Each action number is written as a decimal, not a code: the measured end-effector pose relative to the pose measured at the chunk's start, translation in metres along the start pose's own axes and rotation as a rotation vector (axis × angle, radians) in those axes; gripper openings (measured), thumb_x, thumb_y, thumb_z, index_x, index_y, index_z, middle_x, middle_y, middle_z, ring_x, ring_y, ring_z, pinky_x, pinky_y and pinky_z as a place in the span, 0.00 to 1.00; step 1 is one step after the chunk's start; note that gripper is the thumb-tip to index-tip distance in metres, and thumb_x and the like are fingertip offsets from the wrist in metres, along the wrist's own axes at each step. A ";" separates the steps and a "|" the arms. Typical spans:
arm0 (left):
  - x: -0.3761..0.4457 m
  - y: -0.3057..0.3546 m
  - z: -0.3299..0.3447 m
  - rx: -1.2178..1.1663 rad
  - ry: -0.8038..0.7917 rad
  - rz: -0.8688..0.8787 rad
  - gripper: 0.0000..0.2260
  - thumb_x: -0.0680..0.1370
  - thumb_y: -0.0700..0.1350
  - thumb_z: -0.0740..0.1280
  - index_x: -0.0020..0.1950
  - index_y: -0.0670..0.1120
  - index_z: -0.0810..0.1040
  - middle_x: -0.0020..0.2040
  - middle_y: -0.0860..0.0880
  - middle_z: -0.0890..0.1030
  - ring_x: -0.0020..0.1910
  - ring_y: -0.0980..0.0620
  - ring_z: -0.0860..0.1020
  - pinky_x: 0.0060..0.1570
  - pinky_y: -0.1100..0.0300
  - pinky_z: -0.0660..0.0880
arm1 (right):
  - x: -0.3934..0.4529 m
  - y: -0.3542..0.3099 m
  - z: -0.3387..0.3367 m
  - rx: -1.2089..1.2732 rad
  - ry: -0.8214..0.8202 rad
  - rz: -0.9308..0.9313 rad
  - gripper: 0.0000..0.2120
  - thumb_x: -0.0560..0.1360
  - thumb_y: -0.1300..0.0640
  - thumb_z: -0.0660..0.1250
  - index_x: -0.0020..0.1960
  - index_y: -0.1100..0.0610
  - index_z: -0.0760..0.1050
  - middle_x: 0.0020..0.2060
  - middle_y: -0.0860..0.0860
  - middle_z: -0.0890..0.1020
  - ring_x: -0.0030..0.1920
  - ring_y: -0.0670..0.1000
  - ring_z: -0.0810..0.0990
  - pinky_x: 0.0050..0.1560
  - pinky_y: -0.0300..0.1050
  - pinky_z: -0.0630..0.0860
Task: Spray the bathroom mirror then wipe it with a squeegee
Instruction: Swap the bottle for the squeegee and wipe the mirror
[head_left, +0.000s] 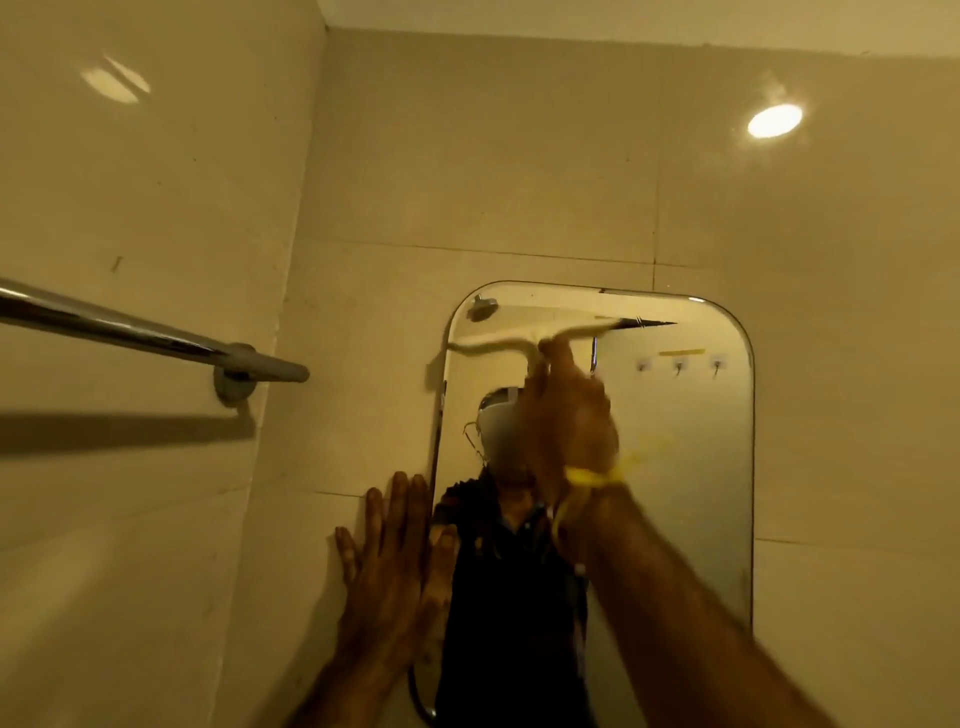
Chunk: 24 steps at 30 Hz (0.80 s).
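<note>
Tiled wall (519, 171) around mirror (675, 467), chrome towel rail (130, 327) leftward.

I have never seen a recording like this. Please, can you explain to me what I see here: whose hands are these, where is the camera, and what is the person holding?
There is no machine here. A person wears a camera on the head, so the one picture looks forward at their own hands. In front is a bathroom mirror on a tiled wall. The right hand grips the handle of a pale squeegee, whose blade lies near the mirror's top edge; it is blurred. The left hand rests flat, fingers straight, across the mirror's left edge and the wall. A yellow band is on the right wrist. A metal towel rail is fixed on the left wall.
</note>
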<state>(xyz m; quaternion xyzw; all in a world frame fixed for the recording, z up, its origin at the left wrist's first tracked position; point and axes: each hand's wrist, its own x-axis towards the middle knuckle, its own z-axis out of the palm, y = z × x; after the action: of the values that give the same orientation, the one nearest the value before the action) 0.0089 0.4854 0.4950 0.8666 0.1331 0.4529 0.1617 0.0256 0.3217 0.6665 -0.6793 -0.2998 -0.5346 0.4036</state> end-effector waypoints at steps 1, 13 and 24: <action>0.000 -0.002 -0.001 0.007 -0.010 -0.003 0.30 0.76 0.70 0.33 0.74 0.64 0.25 0.75 0.63 0.24 0.74 0.58 0.23 0.72 0.42 0.26 | -0.031 0.010 0.003 -0.018 -0.027 -0.018 0.14 0.83 0.55 0.57 0.67 0.54 0.70 0.37 0.52 0.82 0.33 0.50 0.81 0.31 0.44 0.80; -0.005 0.015 0.017 0.155 0.125 -0.064 0.36 0.77 0.70 0.33 0.80 0.52 0.35 0.81 0.48 0.35 0.80 0.41 0.37 0.74 0.33 0.39 | 0.030 0.051 -0.052 0.078 0.110 0.249 0.05 0.81 0.55 0.58 0.52 0.52 0.72 0.33 0.45 0.76 0.36 0.52 0.81 0.31 0.44 0.76; 0.001 0.005 0.010 0.123 0.027 -0.043 0.34 0.80 0.67 0.41 0.81 0.54 0.36 0.81 0.52 0.34 0.80 0.45 0.35 0.74 0.34 0.38 | -0.186 0.055 -0.042 0.002 -0.180 0.256 0.16 0.82 0.52 0.54 0.68 0.48 0.66 0.41 0.53 0.83 0.37 0.54 0.84 0.35 0.52 0.83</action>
<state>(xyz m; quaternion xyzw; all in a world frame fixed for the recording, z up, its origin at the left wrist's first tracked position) 0.0177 0.4799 0.4926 0.8656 0.1814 0.4520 0.1161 0.0052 0.2630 0.4781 -0.7568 -0.2461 -0.4153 0.4407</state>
